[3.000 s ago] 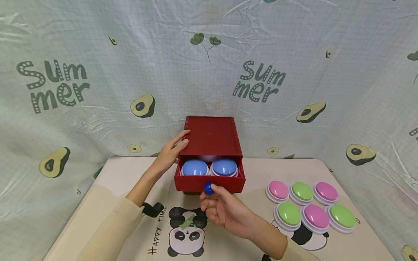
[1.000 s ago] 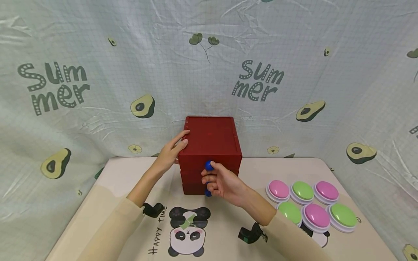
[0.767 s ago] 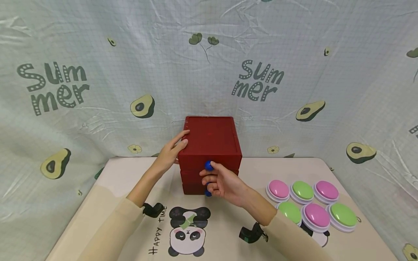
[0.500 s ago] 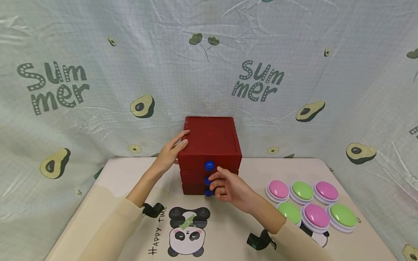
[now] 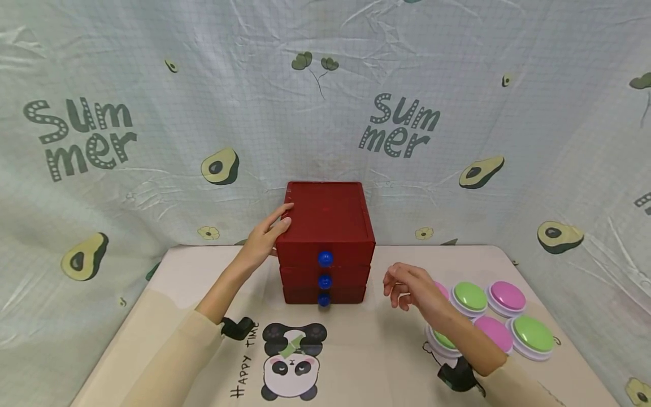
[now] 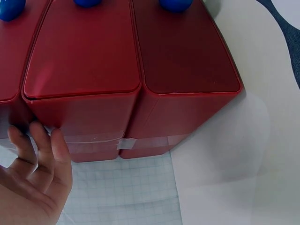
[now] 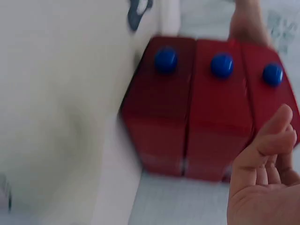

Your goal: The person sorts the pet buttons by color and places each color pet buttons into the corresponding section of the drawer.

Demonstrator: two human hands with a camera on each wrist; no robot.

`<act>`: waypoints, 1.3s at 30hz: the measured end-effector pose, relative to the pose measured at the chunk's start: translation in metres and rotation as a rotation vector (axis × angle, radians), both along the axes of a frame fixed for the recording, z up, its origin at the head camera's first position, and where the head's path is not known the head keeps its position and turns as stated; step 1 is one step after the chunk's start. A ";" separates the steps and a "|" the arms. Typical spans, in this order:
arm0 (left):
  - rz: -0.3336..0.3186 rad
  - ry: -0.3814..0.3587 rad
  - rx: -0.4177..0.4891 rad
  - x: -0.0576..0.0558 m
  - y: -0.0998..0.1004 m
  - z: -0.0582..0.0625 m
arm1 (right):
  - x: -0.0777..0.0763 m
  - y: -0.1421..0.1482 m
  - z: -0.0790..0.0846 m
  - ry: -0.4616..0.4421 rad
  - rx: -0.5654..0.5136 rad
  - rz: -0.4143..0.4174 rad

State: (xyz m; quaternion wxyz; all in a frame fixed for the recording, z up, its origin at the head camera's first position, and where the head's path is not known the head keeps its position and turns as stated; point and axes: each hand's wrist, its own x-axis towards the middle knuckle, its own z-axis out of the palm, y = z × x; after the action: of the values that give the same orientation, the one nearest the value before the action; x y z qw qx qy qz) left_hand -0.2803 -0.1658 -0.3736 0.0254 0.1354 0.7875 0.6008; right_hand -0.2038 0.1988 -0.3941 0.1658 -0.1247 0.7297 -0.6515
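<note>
A red three-drawer cabinet [image 5: 328, 212] stands against the cloth backdrop, its drawers all pushed in. On the drawer fronts sit blue round knobs: an upper knob [image 5: 325, 259], a middle knob [image 5: 324, 281] and a lower knob [image 5: 324, 300]. My left hand [image 5: 259, 244] rests against the cabinet's left side, fingers extended along it; the left wrist view shows its fingertips [image 6: 57, 136] touching the red wall. To the right of the cabinet, my right hand [image 5: 417, 289] is in the air with loosely bent fingers and nothing in them. Drawer contents are hidden.
Several dome-topped round push buttons with white rims, such as a green button [image 5: 470, 295] and a pink button [image 5: 507, 295], lie at the table's right, partly behind my right arm. A panda print [image 5: 291, 367] marks the tabletop in front. A hanging cloth [image 5: 325, 141] closes off the back.
The upper drawer, pulled out with blue buttons inside, has been pushed in. My right hand has let go of its knob and moved right. The left hand stays in place.
</note>
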 end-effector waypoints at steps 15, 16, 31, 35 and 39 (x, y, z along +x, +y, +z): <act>0.006 -0.001 0.004 -0.002 0.000 0.000 | -0.023 0.037 -0.031 0.122 0.303 0.047; 0.006 0.001 0.002 -0.002 0.000 0.000 | -0.023 0.032 -0.033 0.121 0.307 0.071; 0.002 0.001 0.016 -0.002 -0.003 -0.002 | -0.018 -0.073 -0.046 -0.124 0.091 0.245; -0.003 0.001 0.020 -0.001 -0.002 -0.001 | -0.016 -0.095 -0.046 -0.190 0.047 0.195; -0.009 0.006 0.021 0.000 -0.001 0.000 | -0.017 -0.106 -0.050 -0.264 -0.014 0.141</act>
State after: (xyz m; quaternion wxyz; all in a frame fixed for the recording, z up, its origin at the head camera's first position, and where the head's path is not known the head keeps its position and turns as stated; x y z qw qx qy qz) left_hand -0.2804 -0.1664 -0.3738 0.0244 0.1411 0.7806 0.6084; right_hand -0.2206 0.0931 -0.4441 0.3045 -0.0901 0.6864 -0.6543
